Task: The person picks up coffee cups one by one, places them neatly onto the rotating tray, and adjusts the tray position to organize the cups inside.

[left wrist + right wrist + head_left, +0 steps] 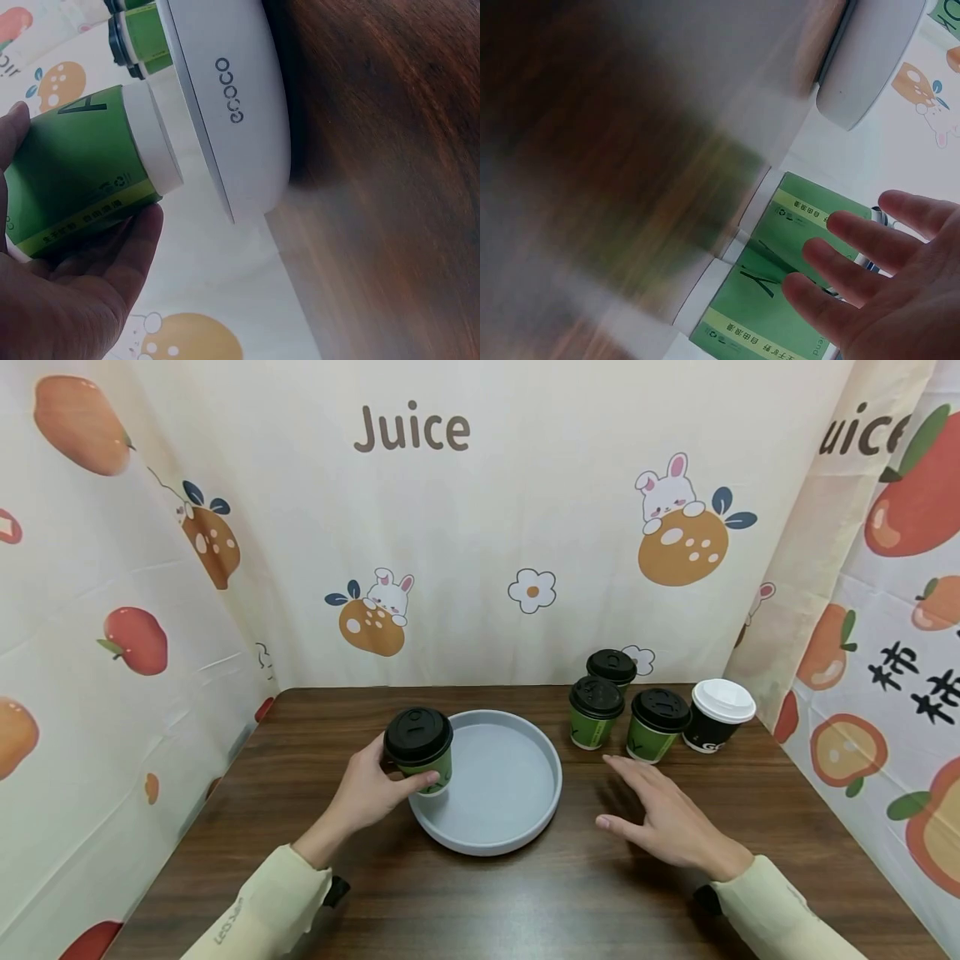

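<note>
Step in hand, as judged: placement of the black-lidded green paper cup [422,752] on the round gray tray [495,777]. The left hand [372,792] gripped the cup's side below the lid, thumb opposing fingers; the cup sat between them, nearly upright, base raised above the tray's left rim. The next move likely called for shifting inward, then lowering. The right hand [667,817], fingers extended, held nothing near the front standing green cup [654,735].

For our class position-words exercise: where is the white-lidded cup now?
In the head view, the white-lidded cup stands far right on the table, right of a black-lidded green cup.
</note>
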`<act>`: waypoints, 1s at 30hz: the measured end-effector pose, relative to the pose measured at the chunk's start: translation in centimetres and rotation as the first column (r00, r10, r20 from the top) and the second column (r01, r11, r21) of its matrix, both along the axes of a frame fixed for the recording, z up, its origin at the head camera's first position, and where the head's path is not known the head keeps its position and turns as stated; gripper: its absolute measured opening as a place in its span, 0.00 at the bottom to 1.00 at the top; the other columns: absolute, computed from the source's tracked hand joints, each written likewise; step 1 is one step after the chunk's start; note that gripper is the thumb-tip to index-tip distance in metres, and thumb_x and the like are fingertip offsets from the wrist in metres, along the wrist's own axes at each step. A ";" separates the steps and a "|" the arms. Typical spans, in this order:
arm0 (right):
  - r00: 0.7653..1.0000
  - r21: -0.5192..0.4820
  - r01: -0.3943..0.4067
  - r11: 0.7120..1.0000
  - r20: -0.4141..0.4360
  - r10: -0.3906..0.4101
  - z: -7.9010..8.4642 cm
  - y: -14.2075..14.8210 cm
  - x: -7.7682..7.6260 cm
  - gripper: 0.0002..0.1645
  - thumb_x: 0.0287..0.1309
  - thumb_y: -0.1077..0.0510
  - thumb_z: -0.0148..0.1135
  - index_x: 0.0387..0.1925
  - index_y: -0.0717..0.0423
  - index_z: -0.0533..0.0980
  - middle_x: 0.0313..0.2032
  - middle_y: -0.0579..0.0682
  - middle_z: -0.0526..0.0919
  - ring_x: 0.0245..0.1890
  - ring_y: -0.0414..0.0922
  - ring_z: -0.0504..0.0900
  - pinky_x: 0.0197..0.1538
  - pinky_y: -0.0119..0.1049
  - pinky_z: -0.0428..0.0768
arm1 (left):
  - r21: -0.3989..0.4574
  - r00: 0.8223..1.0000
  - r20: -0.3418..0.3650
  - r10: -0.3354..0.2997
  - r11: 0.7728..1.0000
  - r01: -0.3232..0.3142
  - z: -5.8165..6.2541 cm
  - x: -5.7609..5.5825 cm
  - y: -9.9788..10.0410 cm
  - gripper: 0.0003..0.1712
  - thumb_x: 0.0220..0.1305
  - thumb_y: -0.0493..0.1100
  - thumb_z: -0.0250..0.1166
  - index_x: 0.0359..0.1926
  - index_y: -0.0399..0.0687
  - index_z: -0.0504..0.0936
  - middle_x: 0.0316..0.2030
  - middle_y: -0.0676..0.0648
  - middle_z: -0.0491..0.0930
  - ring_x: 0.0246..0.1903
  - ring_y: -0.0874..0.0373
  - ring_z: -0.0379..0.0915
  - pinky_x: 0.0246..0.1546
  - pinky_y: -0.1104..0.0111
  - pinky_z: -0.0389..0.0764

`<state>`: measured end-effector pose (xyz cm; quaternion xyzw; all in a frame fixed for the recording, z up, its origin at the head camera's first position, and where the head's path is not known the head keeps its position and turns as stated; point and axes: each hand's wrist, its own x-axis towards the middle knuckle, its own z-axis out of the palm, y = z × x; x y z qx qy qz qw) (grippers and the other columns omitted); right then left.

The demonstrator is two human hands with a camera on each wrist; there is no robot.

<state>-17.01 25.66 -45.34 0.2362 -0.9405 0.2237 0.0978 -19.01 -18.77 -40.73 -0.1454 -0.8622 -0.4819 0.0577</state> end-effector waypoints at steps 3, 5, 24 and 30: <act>1.000 -0.005 0.000 1.000 -0.003 0.000 0.0 -0.1 0.0 0.53 0.59 0.30 0.69 0.76 0.51 0.63 0.71 0.57 0.69 0.71 0.61 0.66 0.67 0.66 0.66 | 0.013 1.000 -0.006 -0.001 1.000 0.001 0.0 0.0 0.2 0.38 0.54 0.51 0.81 0.64 0.54 0.76 0.55 0.48 0.83 0.56 0.50 0.79 0.53 0.56 0.84; 1.000 -0.007 -0.003 1.000 -0.005 0.003 0.0 -0.2 -0.1 0.53 0.59 0.30 0.69 0.76 0.51 0.64 0.71 0.58 0.69 0.70 0.62 0.66 0.66 0.66 0.66 | 0.017 1.000 -0.006 -0.003 1.000 0.003 0.0 0.0 0.4 0.37 0.54 0.52 0.81 0.63 0.54 0.76 0.55 0.48 0.83 0.56 0.51 0.80 0.53 0.56 0.84; 1.000 -0.028 0.001 1.000 0.015 0.000 0.0 -0.8 -0.4 0.51 0.61 0.29 0.66 0.76 0.49 0.64 0.71 0.55 0.70 0.71 0.60 0.66 0.68 0.65 0.66 | 0.015 0.999 -0.001 -0.051 0.999 0.051 -0.3 0.2 1.9 0.38 0.54 0.52 0.82 0.64 0.56 0.76 0.56 0.50 0.83 0.56 0.52 0.79 0.54 0.52 0.83; 1.000 -0.048 0.003 0.999 0.020 -0.003 0.0 -1.0 -0.6 0.49 0.62 0.31 0.66 0.76 0.50 0.64 0.71 0.55 0.70 0.71 0.60 0.66 0.68 0.65 0.66 | 0.004 0.998 -0.019 -0.061 0.998 0.061 -0.1 0.3 2.4 0.38 0.53 0.52 0.82 0.64 0.56 0.77 0.55 0.51 0.83 0.55 0.53 0.80 0.53 0.56 0.83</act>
